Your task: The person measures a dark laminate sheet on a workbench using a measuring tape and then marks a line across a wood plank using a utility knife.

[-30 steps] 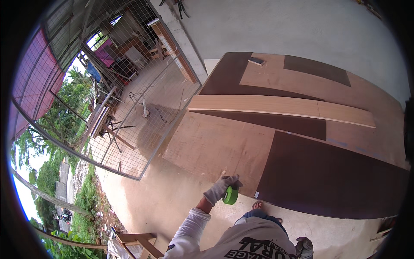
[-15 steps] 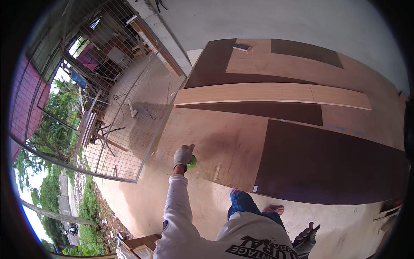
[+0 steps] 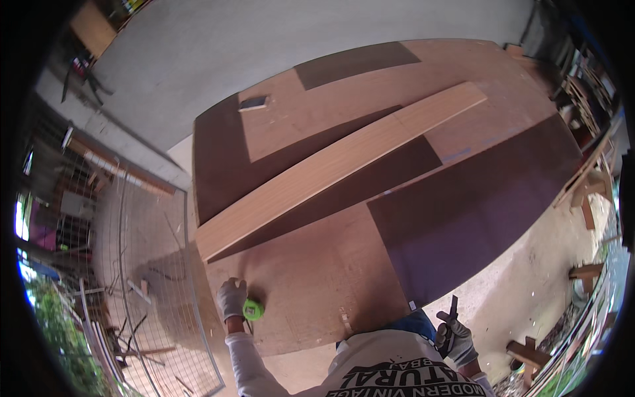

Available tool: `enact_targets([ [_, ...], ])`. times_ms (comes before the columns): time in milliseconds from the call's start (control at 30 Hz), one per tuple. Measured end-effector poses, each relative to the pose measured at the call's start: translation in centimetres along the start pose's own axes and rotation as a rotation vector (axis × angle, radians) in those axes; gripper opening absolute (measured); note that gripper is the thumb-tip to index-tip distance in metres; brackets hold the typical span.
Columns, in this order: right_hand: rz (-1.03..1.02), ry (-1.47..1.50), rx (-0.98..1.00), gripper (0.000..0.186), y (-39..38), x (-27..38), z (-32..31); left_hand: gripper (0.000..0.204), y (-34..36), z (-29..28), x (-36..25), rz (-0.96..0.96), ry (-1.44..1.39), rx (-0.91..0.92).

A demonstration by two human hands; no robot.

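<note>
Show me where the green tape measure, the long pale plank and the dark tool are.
green tape measure (image 3: 253, 309): head view, on its round case by the left hand (image 3: 231, 298).
long pale plank (image 3: 337, 165): head view, mid-length of its top face.
dark tool (image 3: 450, 324): head view, its shaft in the right hand (image 3: 456, 341).

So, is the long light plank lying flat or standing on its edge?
Flat: the long light plank shows its broad face upward, resting across the brown sheets on the floor.

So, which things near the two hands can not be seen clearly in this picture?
- Green round object, head view: partly covered by the left hand; kind unclear.
- Dark thin tool in the right hand: too small to identify.
- Small pale piece on the plywood sheet: too small.
</note>
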State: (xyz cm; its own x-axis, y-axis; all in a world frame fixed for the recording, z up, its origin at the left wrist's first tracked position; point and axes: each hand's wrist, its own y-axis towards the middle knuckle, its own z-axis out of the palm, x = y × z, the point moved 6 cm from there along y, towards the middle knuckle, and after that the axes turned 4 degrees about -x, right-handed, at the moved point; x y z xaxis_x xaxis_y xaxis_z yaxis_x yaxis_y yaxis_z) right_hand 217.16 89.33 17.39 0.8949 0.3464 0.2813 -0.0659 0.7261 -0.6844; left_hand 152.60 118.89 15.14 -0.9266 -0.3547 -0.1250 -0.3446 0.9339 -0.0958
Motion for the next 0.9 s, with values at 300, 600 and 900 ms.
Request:
enact_targets([
  [300,0.061,-0.463,-0.03,0.052,3.5,-2.4,12.1,0.138,16.0,-2.4,-15.3,0.528,0.255,0.185],
  [600,0.063,-0.389,-0.105,0.041,5.5,-7.5,13.5,0.145,20.0,-0.5,-23.2,0.768,0.461,0.412],
  [900,0.166,-0.444,-0.154,0.026,10.6,-8.5,9.6,0.139,19.8,-0.6,-25.1,0.844,0.5,0.356],
])
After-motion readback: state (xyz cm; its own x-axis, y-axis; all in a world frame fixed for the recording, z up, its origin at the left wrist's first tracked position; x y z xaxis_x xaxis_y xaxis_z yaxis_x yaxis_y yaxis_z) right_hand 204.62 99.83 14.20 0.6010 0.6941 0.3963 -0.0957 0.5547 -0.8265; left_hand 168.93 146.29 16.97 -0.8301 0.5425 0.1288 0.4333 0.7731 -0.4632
